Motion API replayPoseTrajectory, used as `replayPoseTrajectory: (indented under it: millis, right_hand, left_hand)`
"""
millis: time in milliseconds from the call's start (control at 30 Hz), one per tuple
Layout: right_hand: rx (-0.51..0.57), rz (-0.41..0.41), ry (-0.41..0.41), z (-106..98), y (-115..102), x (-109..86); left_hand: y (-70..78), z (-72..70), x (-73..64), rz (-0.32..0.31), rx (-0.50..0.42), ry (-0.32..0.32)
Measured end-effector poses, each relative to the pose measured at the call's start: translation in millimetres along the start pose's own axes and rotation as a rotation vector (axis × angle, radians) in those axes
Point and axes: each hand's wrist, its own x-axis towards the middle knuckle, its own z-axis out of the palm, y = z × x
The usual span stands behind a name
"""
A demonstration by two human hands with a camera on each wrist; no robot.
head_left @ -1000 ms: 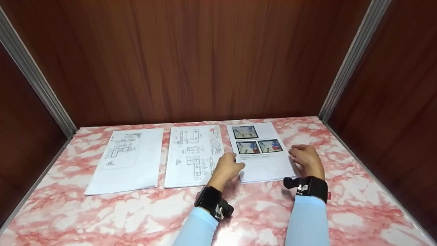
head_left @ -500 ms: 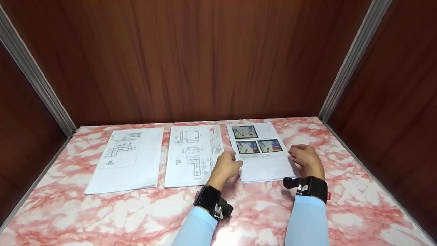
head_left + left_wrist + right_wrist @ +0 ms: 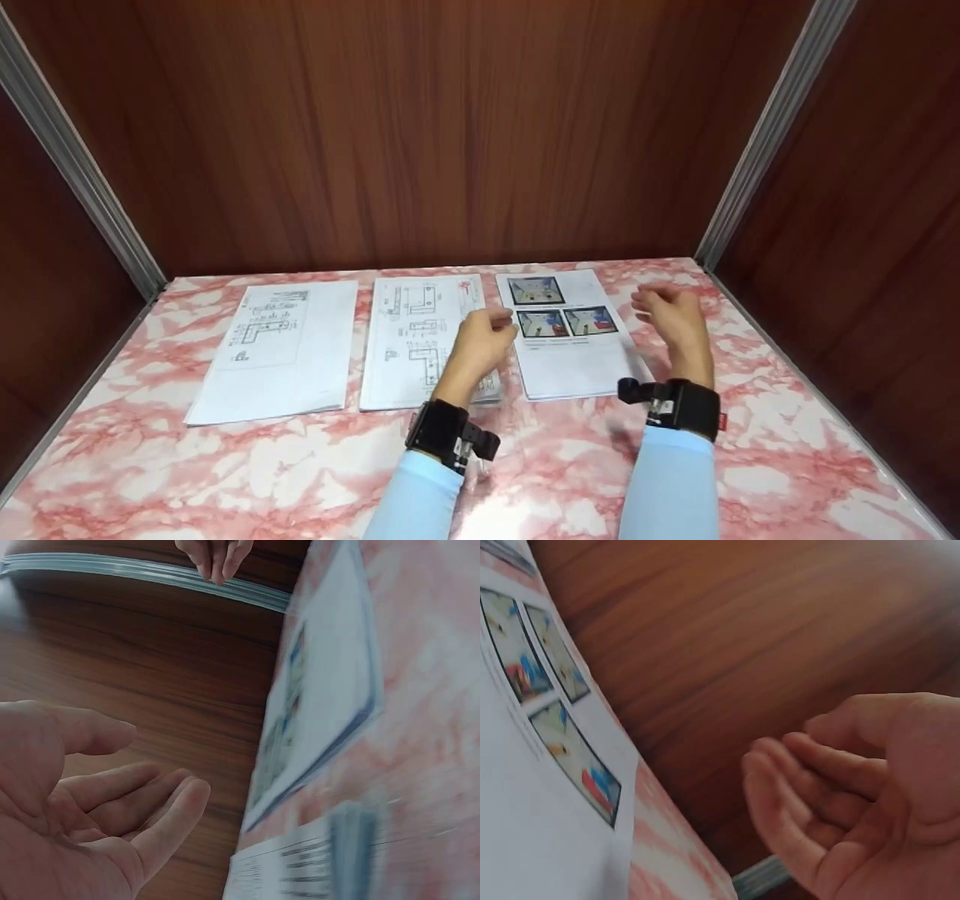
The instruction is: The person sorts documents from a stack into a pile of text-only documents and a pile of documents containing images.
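Three stacks of paper lie side by side on the table. The right stack bears three colour photos on its top sheet. Line drawings cover the middle stack, and the left stack has a smaller drawing near its top. My left hand hovers over the gap between the middle and right stacks, hiding part of the drawings. In the left wrist view its fingers are loosely bent around nothing. To the right of the photo stack, my right hand is raised off the table, fingers relaxed and holding nothing.
The table has a pink and white marbled top. Brown wood-grain panels enclose it at the back and both sides, with metal posts at the corners. Black camera bands sit on both wrists.
Both hands have lifted away from the sides of the photo stack. The left hand has shifted up and left, the right hand upward. The stacks stay where they were.
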Motion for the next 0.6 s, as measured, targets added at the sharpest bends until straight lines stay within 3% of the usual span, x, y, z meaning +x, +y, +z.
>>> replayPoseTrajectory:
  millis: [200,333,467,600]
  right_hand:
    - [0.172,-0.178,0.040,22.9,-26.2,-10.1]
    - [0.255,-0.290,0.017,38.3,-54.1,-26.0]
    - [0.240,-0.412,-0.032,57.4,-89.8,-51.9]
    - [0.178,-0.522,-0.125,90.1,-112.6,-76.7]
  left_hand:
    - [12.2,-35.5,-5.0,0.014,-0.027,0.043]
    - [17.8,-75.1,-11.9,0.060,-0.010,0.140]
    - [19.1,-118.3,-22.9,0.124,0.023,0.222]
    - [8.9,-164.3,-32.8,0.136,0.108,0.269]
